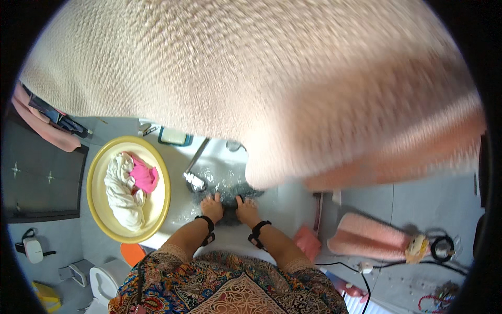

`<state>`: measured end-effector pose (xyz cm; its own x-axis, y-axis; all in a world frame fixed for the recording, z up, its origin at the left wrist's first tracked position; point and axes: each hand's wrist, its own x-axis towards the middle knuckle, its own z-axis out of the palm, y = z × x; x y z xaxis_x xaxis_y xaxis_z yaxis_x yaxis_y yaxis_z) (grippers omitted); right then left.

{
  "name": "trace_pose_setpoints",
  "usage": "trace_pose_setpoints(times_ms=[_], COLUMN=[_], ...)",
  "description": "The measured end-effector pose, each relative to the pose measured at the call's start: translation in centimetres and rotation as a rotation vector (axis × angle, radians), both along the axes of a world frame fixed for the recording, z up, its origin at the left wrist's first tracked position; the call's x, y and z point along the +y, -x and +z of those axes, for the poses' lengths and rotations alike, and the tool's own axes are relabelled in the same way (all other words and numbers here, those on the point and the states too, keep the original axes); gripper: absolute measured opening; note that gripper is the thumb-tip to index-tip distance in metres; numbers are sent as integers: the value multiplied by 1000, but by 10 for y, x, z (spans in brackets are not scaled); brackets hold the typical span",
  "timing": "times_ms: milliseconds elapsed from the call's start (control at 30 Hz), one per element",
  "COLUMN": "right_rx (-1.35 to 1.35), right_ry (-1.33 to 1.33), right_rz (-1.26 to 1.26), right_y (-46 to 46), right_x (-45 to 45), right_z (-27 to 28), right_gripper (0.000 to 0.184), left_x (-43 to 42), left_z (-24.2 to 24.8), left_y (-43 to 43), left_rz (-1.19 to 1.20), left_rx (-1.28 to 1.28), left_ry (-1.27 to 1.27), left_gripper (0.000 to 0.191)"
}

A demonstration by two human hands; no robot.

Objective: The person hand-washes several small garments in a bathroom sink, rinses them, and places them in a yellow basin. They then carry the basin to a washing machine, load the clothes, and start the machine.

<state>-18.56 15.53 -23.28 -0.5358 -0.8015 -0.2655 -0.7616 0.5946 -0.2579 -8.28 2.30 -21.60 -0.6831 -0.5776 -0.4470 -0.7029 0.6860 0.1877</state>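
Both my hands are in a white washbasin, over wet dark cloth. My left hand grips the cloth's left side, and my right hand grips its right side. The fingertips are partly hidden by cloth and water. Just beyond my left hand is the head of a metal faucet, with splashing water around it. Each wrist wears a black strap. To the left stands a cream plastic tub with a yellow rim, holding a twisted white cloth and a bright pink cloth.
A large pale towel hangs close to the camera, covering the upper view and part of the washbasin. A soap dish sits on the far ledge. Low on the left is a toilet. Pink towels and black cables hang at right.
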Motion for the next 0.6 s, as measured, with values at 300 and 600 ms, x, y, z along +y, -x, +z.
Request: trace_pose_setpoints(times_ms=[300,600], right_rx=[-180,-770], right_ry=[4,201], right_rz=[-134,-462], right_y=[48,82], right_x=[-37,40], right_z=[-20,145], right_gripper=[31,34], left_x=[-46,-64], left_z=[1,101], left_y=[25,-55], left_rz=[239,530], left_rx=[127,513], left_ry=[-339,-840], left_gripper=[71,35])
